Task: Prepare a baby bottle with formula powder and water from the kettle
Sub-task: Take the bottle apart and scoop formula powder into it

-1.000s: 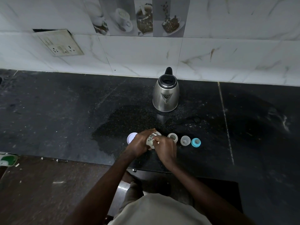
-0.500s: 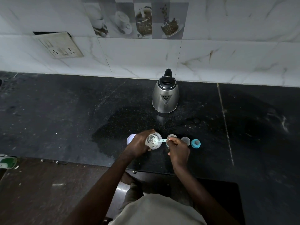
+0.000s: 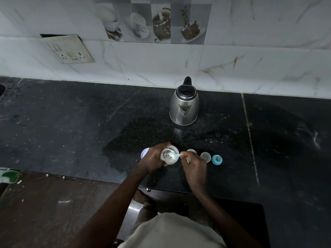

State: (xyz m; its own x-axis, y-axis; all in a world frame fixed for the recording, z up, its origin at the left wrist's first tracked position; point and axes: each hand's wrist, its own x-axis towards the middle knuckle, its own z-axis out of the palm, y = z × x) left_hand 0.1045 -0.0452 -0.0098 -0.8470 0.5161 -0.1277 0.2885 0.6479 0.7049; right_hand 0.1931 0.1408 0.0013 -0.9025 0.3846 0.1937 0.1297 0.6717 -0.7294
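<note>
Left hand (image 3: 154, 158): fingers curled round the side of a small clear formula tub (image 3: 170, 157), holding it at the front of the counter (image 3: 71, 122). The tub mouth faces up, with pale powder showing inside.

Right hand (image 3: 195, 165): fingers pinched on the handle of a small pale scoop (image 3: 176, 155). The scoop's bowl end reaches over the tub rim and into the powder. How full the scoop is, I cannot tell.

Just left of the left hand, a pale round lid (image 3: 144, 152) lies flat on the counter, partly hidden by the knuckles.

Right of the tub, in a short row:
- a pale round-rimmed vessel (image 3: 191, 150), seen from above and half covered by the right hand
- a clear cap (image 3: 205, 156) just beside it
- a teal collar with a teat (image 3: 216, 159) at the end of the row, close to the cap

The three look apart from one another, though the dim light makes it hard to be sure.

A steel kettle (image 3: 184, 106) stands upright well behind the row, near the wall, with its spout toward the person and its black handle to the rear. Its top looks open.

A darker patch on the counter spreads from the kettle toward the tub.

On the wall, a switch-and-socket plate (image 3: 69, 49) sits upper left, and a band of coffee-picture tiles (image 3: 152, 22) runs above the kettle.
</note>
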